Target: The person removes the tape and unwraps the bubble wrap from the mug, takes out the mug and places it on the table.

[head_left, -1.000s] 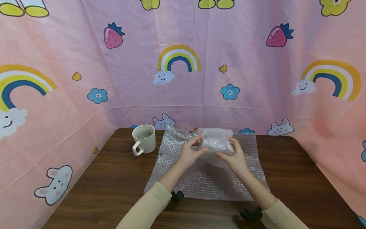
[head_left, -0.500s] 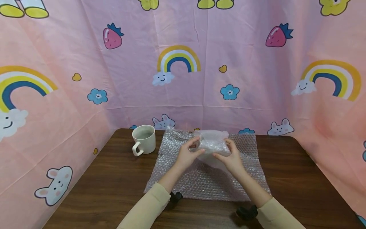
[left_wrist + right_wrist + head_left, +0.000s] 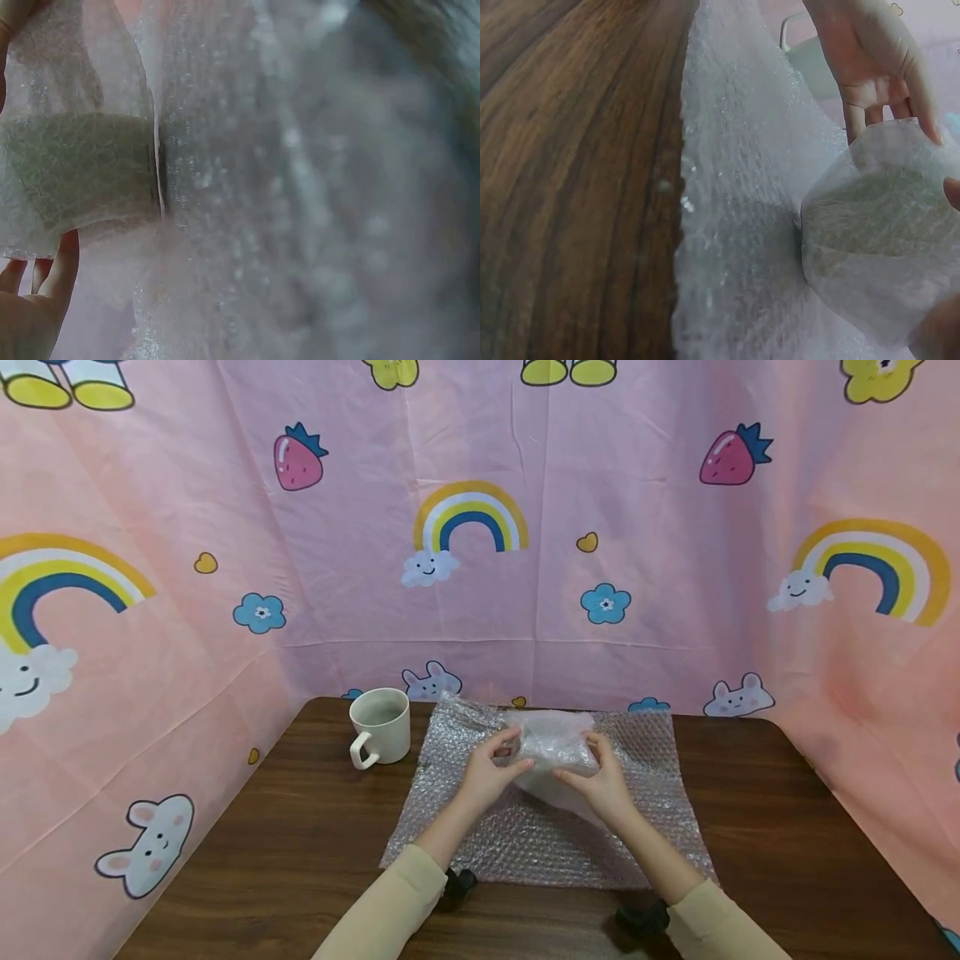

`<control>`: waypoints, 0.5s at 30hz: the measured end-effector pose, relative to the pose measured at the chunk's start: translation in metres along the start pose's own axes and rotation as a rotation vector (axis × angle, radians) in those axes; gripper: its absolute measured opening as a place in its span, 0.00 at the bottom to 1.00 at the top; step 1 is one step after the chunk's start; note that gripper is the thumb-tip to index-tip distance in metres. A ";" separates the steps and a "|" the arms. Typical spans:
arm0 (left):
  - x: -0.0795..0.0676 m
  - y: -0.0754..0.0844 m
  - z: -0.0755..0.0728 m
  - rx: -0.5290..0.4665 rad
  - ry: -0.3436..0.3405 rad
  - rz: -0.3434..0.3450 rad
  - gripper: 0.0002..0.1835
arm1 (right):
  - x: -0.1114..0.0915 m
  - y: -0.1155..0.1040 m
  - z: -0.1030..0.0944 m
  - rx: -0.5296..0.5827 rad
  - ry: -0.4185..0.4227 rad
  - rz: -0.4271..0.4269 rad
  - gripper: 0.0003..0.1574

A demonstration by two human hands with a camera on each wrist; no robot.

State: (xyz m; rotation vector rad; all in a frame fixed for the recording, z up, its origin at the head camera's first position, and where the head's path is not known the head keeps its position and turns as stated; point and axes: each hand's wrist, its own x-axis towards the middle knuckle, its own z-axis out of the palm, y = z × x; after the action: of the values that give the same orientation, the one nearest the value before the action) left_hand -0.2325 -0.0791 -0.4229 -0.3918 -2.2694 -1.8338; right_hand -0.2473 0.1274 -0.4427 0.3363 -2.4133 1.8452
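Both hands hold a bundle (image 3: 555, 747) in bubble wrap near the table's far side. A pale grey-green, straight-sided thing shows through the wrap; its kind I cannot tell. My left hand (image 3: 486, 772) grips the left end, thumb on the near side and fingers behind. On the right end my right hand (image 3: 606, 783) grips the same way. Beneath lies a flat bubble wrap sheet (image 3: 465, 835). The left wrist view shows the wrapped bundle (image 3: 82, 169) standing close on the sheet. In the right wrist view, left-hand fingers touch the wrap's upper edge.
A pale mug (image 3: 382, 727) stands upright left of the sheet, its handle toward the near left. Dark wood table (image 3: 270, 852) surrounds the sheet. Black wrist mounts (image 3: 459, 887) sit under both forearms. A pink patterned cloth (image 3: 352, 527) encloses the back and sides.
Both hands and the bundle have shifted slightly left and lower, toward the sheet. Their hold on the wrap looks the same; the mug has stayed put.
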 end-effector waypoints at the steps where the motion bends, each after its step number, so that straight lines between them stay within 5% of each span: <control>1: 0.001 -0.006 0.001 0.000 0.003 -0.004 0.29 | 0.000 0.001 0.000 0.000 -0.002 -0.003 0.50; 5: 0.006 -0.022 0.003 0.005 0.014 -0.021 0.30 | -0.001 0.003 0.000 -0.001 -0.002 -0.003 0.49; 15: 0.004 -0.024 0.001 -0.015 -0.025 -0.054 0.31 | -0.004 0.005 -0.004 -0.088 -0.031 -0.034 0.52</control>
State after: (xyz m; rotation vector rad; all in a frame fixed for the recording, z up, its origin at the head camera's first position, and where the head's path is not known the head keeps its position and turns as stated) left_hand -0.2445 -0.0827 -0.4443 -0.3620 -2.3061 -1.8827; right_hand -0.2452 0.1328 -0.4474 0.3993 -2.4830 1.7269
